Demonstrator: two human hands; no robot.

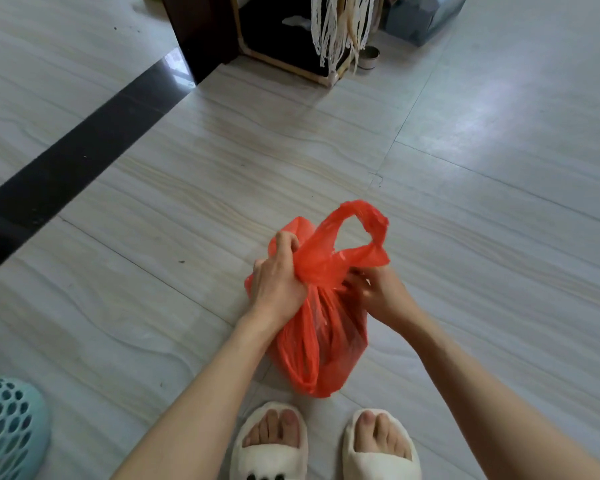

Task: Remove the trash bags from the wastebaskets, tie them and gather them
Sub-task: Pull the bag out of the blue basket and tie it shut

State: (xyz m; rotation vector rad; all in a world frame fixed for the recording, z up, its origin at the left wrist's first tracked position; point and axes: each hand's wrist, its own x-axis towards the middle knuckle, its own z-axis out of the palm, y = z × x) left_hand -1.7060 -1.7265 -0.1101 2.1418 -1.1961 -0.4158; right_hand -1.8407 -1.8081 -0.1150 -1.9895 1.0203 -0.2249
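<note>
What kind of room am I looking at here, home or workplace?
Most likely a home: pale tiled floor, the person wearing soft white slippers, a teal perforated wastebasket at the lower left, and dark furniture draped with lace trim.

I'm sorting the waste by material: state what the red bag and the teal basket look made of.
Red bag: thin plastic film, glossy, apparently; it crumples and bunches where both hands grip it. Teal basket: seemingly moulded plastic, matte, with regular round holes.
</note>
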